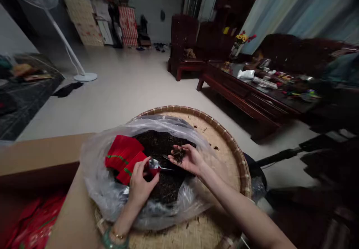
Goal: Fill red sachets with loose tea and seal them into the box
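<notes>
My left hand [140,181] pinches a small red packet whose silvery mouth [154,163] is spread apart. Palm up, my right hand [193,160] cups a clump of dark dried leaves [178,154], right beside that mouth. Beneath both hands, a large clear plastic bag [98,189] with rolled-open sides holds a mass of loose dried leaves [157,140]. A stack of flat red packets [123,152] with green stripes lies on the leaves at left. A thin shiny piece shows between my hands; I cannot make out what it is.
The bag rests on a round woven bamboo tray [224,151] with stray leaf bits. At left stands a cardboard box [66,208] with many red packets [36,223] inside. Beyond are a white fan [85,77], a cluttered dark wooden table [238,95] and a wooden chair [185,43].
</notes>
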`<state>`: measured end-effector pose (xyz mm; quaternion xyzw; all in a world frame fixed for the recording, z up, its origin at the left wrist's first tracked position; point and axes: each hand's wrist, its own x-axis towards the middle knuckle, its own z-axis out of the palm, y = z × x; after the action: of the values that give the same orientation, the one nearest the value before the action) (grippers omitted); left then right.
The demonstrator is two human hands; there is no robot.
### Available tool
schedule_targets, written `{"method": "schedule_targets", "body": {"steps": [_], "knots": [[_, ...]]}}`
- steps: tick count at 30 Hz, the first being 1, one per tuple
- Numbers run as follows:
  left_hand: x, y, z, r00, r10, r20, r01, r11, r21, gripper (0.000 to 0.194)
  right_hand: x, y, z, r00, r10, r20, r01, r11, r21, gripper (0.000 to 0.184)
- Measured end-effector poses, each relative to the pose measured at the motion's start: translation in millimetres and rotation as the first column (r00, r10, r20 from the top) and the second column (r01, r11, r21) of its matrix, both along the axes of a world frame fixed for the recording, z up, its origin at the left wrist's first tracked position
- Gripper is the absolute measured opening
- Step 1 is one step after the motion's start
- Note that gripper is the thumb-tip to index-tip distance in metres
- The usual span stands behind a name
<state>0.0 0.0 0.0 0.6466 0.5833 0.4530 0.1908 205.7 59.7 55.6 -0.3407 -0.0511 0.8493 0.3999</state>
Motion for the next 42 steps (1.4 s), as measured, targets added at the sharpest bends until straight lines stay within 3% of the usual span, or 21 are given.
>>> {"method": "schedule_targets", "body": {"steps": [5, 11, 16, 21, 23, 29, 32, 36, 42], "knots": [[2, 1, 1.8, 1.000, -0.004, 0.013, 0.004, 1.000, -0.014, 0.045, -7, -8, 3.5, 0.999, 0.006, -0.038, -0.006, 1.000, 0.009, 0.029], [2, 0, 2.4, 1.000, -0.015, 0.010, 0.015, 1.000, -0.003, 0.045, -8, -12, 12.5, 0.979, 0.202, -0.011, -0.199, 0.971, 0.133, 0.031], [1, 0, 2.8, 1.000, -0.030, -0.007, 0.030, 0.999, 0.010, 0.044, -9, -17, 27.0, 0.947, 0.212, 0.243, -0.279, 0.915, 0.290, 0.047], [1, -1, 3.0, 0.999, -0.046, -0.013, 0.046, 0.999, 0.007, 0.042, -13, -20, 28.4, 0.815, 0.088, 0.573, -0.360, 0.851, 0.382, 0.045], [0, -1, 2.4, 0.999, -0.043, -0.014, 0.044, 0.999, 0.013, 0.042, -12, -20, 27.9, 0.820, 0.120, 0.560, -0.366, 0.862, 0.351, 0.045], [0, -1, 0.9, 0.999, -0.037, -0.032, 0.038, 0.999, 0.032, 0.042, -7, -18, 31.6, 0.918, 0.254, 0.303, -0.333, 0.911, 0.244, 0.048], [0, -1, 0.3, 0.999, -0.034, -0.036, 0.035, 0.999, 0.029, 0.042, -9, -18, 36.0, 0.913, 0.226, 0.340, -0.328, 0.902, 0.281, 0.044], [1, -1, 0.3, 0.999, -0.038, -0.038, 0.039, 0.999, 0.019, 0.043, -17, -18, 43.8, 0.842, 0.165, 0.513, -0.401, 0.828, 0.391, 0.037], [0, -2, 1.4, 0.998, -0.052, -0.045, 0.052, 0.999, 0.003, 0.046, -31, -14, 47.8, 0.625, 0.011, 0.780, -0.617, 0.619, 0.486, 0.038]]}}
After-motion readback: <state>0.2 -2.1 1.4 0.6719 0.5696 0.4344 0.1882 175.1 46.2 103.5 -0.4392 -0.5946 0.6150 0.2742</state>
